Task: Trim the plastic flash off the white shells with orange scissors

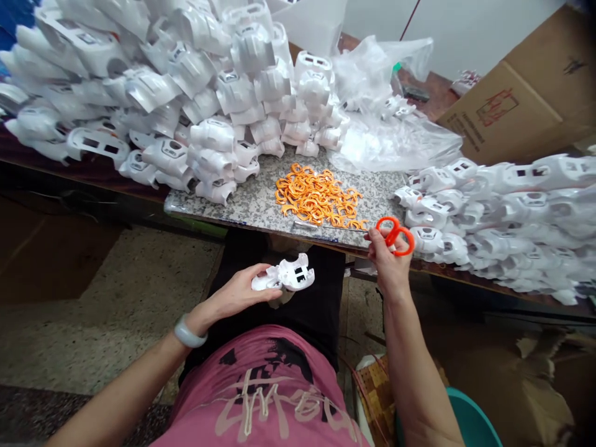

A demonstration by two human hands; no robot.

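My left hand is closed on a white plastic shell over my lap. The shell is curved, with dark rectangular openings, and its hollow side faces up. At the table's front edge my right hand has its fingers closed at a pair of scissors with orange handles. The handle loops stick out above the hand; the blades are mostly hidden. Just left of that hand, a pile of small orange curved plastic pieces lies on the speckled tabletop. A thin metal tool rests in front of the pile.
Stacked white shells rise high at the left and back. More stacked shells line the right side. Behind the orange pieces lies a clear plastic bag. A cardboard box leans at the back right. A teal tub stands below.
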